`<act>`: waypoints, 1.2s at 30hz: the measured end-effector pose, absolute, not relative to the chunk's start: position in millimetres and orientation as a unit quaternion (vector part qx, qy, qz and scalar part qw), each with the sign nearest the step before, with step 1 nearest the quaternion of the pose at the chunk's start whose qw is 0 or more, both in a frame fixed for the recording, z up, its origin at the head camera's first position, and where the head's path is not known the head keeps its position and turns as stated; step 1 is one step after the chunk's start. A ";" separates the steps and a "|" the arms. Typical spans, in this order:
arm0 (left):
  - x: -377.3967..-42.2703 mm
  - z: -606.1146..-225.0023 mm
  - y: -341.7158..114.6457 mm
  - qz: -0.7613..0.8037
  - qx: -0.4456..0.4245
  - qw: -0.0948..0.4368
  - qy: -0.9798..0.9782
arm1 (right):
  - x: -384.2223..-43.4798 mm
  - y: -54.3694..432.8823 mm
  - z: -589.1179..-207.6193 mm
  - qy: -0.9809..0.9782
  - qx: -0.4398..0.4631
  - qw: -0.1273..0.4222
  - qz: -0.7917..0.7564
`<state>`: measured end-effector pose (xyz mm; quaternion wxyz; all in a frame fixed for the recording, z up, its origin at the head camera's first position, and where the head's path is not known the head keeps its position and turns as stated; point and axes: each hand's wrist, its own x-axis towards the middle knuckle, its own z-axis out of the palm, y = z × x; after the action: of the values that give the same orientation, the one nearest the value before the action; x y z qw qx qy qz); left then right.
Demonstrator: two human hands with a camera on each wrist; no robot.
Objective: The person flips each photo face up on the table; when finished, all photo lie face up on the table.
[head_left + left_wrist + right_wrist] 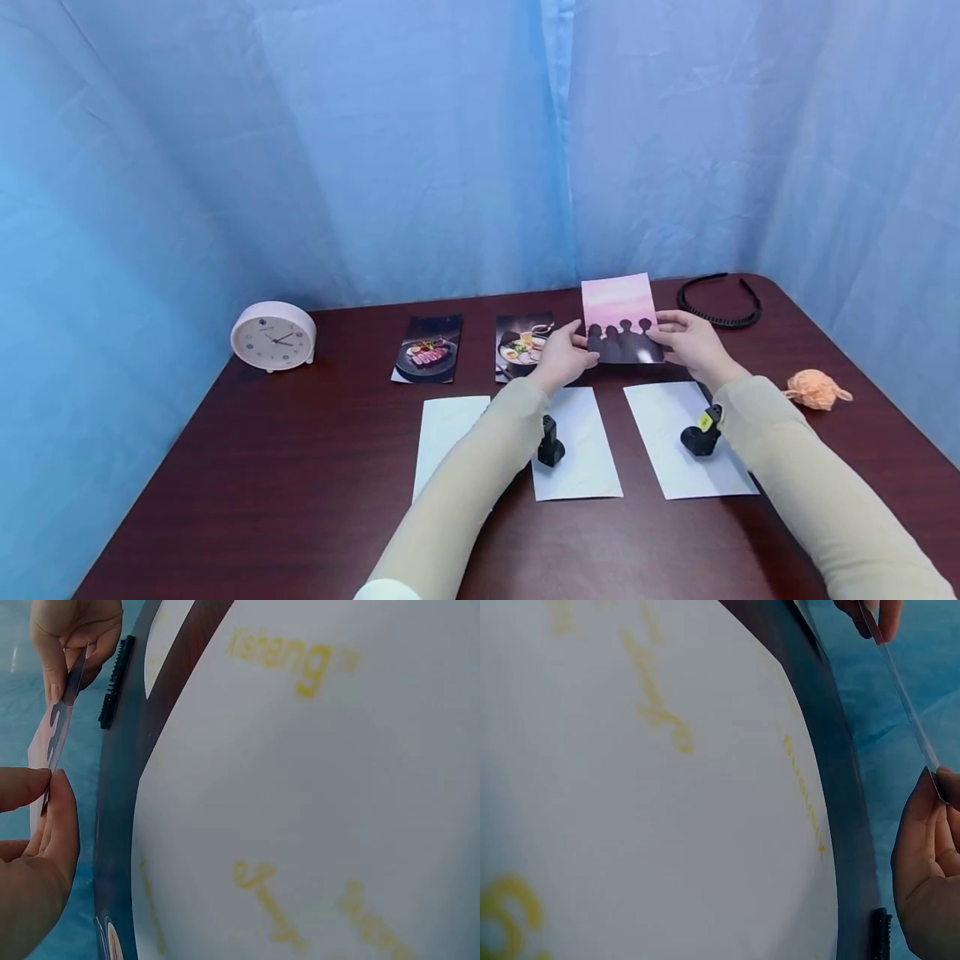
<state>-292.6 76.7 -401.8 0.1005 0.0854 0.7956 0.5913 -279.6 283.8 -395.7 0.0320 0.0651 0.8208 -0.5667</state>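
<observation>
A photo print [619, 304] with a pink sky and dark silhouettes is held up, tilted, above the far part of the table. My left hand [562, 358] pinches its lower left edge between thumb and fingers. On the opposite edge, my right hand [693, 343] grips it the same way. Both wrist views show the print nearly edge-on between the two hands. Left of it lie a ramen photo [523, 342], partly covered by my left hand, and a photo of sliced meat [427, 350] on a dark plate.
Three white sheets lie nearer me: a left one [450, 425], a middle one [581, 433] and a right one [667, 417]; faint yellow lettering shows up close. A round clock [273, 337] stands at left. A black headband [720, 320] and peach yarn [816, 389] lie at right. Blue curtains surround the table.
</observation>
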 end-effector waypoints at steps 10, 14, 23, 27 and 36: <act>-293.2 -408.1 84.9 0.560 0.085 0.107 0.817 | -285.8 294.7 -399.9 0.834 0.086 0.040 -0.543; -293.9 -407.8 84.8 0.552 0.082 0.104 0.823 | -288.6 295.4 -399.2 0.846 0.083 0.058 -0.523; -292.3 -408.9 80.3 0.496 0.071 0.124 0.856 | -295.1 293.8 -401.8 0.864 0.070 0.101 -0.488; -292.0 -408.0 81.1 0.489 0.068 0.123 0.861 | -296.3 294.8 -404.3 0.865 0.065 0.118 -0.483; -290.5 -407.4 83.0 0.473 0.057 0.111 0.872 | -296.1 297.5 -406.2 0.882 0.048 0.100 -0.458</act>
<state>-290.5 83.0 -407.4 0.1110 0.0572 0.8724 0.4726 -296.1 297.5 -406.2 0.1001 0.0482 0.8822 -0.4576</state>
